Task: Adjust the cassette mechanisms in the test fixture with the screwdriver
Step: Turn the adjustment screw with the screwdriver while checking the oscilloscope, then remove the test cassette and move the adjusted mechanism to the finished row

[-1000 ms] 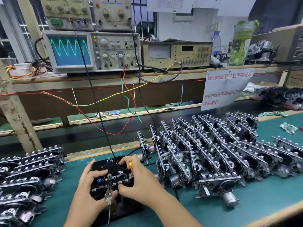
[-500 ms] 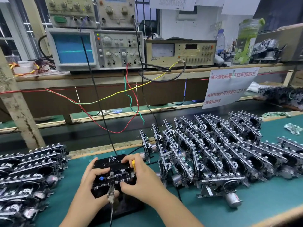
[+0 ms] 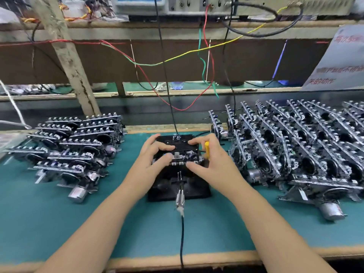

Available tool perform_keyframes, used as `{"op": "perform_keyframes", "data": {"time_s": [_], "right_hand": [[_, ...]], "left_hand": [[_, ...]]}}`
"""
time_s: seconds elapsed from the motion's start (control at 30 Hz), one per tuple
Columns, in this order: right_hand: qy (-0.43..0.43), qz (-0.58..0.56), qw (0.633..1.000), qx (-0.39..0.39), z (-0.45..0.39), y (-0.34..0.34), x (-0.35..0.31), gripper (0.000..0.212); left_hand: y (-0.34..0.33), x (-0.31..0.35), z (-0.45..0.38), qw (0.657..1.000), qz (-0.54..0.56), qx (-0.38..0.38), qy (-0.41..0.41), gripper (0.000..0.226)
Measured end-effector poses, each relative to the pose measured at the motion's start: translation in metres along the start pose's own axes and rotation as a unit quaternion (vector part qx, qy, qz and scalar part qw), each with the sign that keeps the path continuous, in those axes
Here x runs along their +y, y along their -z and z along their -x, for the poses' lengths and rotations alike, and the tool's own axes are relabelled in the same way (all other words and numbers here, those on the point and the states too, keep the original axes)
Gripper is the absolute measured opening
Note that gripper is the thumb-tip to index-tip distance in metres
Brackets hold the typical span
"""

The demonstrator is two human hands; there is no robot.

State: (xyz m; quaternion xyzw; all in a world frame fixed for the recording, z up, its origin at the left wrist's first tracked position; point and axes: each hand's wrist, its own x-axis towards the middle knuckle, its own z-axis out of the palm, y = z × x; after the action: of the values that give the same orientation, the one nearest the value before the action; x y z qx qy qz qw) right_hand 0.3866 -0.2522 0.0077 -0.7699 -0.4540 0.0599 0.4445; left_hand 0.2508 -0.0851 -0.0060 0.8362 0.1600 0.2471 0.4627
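Head dipped since last frame, scope screen gone off top; alligator clip (image 3: 180,196) now off mechanism. Both hands at frame centre on cassette mechanism (image 3: 182,157) in test fixture (image 3: 178,186). Left hand (image 3: 152,164) fingers curled over its left edge. Right hand (image 3: 210,164) pinching right edge, yellow screwdriver (image 3: 207,149) tucked in grip.

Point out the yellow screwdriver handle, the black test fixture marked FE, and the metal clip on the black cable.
Yellow screwdriver handle (image 3: 207,149), head view, mid-handle.
Black test fixture (image 3: 178,142), head view, top face.
Metal clip (image 3: 180,198), head view, clip body.
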Motion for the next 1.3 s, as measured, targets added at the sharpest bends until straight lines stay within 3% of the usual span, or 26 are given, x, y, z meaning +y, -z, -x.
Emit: {"op": "perform_keyframes", "data": {"time_s": [0.17, 0.3, 0.4, 0.47, 0.53, 0.6, 0.67, 0.73, 0.87, 0.97, 1.07, 1.1, 1.17, 1.23, 1.3], "right_hand": [[-0.016, 0.007, 1.0, -0.017, 0.006, -0.001, -0.006, 0.065], [-0.034, 0.024, 0.999, 0.028, 0.011, -0.011, -0.01, 0.05], [-0.027, 0.042, 0.997, 0.059, 0.013, -0.016, -0.013, 0.048], [-0.014, 0.068, 0.995, 0.068, 0.015, -0.018, -0.014, 0.049], [0.013, 0.084, 0.993, 0.077, 0.017, -0.018, -0.015, 0.049], [0.058, 0.096, 0.991, 0.069, 0.016, -0.016, -0.015, 0.048], [0.092, 0.118, 0.988, 0.043, 0.013, -0.016, -0.017, 0.052], [0.098, 0.143, 0.985, 0.027, 0.007, -0.017, -0.02, 0.045], [0.088, 0.171, 0.981, -0.006, 0.0, -0.014, -0.027, 0.025], [0.085, 0.142, 0.986, -0.016, -0.004, -0.004, -0.035, 0.023], [0.061, 0.086, 0.994, -0.017, -0.012, 0.008, -0.05, 0.025], [0.053, 0.067, 0.996, -0.013, -0.014, 0.014, -0.056, 0.026], [0.037, 0.031, 0.999, 0.016, -0.016, 0.027, -0.066, 0.033], [0.021, 0.003, 0.998, 0.06, -0.014, 0.047, -0.072, 0.049], [-0.004, -0.008, 0.997, 0.073, -0.006, 0.074, -0.074, 0.05]], "left_hand": [[0.007, 0.021, -0.021, 0.992, -0.124, 0.012, -0.029, 0.01], [0.02, 0.046, -0.048, 0.967, -0.253, -0.042, 0.005, 0.028], [0.03, 0.056, -0.059, 0.94, -0.33, -0.079, -0.046, 0.041], [0.034, 0.054, -0.056, 0.93, -0.345, -0.059, -0.108, 0.043], [0.037, 0.044, -0.048, 0.941, -0.305, 0.016, -0.147, 0.04], [0.042, 0.03, -0.036, 0.952, -0.243, 0.151, -0.104, 0.033], [0.044, 0.012, -0.024, 0.94, -0.244, 0.238, 0.001, 0.026], [0.04, -0.007, -0.013, 0.921, -0.309, 0.224, 0.081, 0.02], [0.032, -0.031, 0.008, 0.892, -0.403, 0.108, 0.172, 0.025], [0.04, -0.028, 0.006, 0.89, -0.422, 0.08, 0.155, 0.023], [0.046, -0.01, 0.007, 0.932, -0.336, 0.123, 0.048, 0.017], [0.044, 0.0, 0.006, 0.952, -0.278, 0.129, 0.023, 0.01], [0.036, 0.028, -0.003, 0.989, -0.104, 0.104, 0.011, 0.021], [0.024, 0.05, -0.014, 0.994, 0.037, 0.101, 0.027, 0.025], [0.011, 0.07, -0.022, 0.988, 0.133, 0.069, 0.036, 0.031]]}}
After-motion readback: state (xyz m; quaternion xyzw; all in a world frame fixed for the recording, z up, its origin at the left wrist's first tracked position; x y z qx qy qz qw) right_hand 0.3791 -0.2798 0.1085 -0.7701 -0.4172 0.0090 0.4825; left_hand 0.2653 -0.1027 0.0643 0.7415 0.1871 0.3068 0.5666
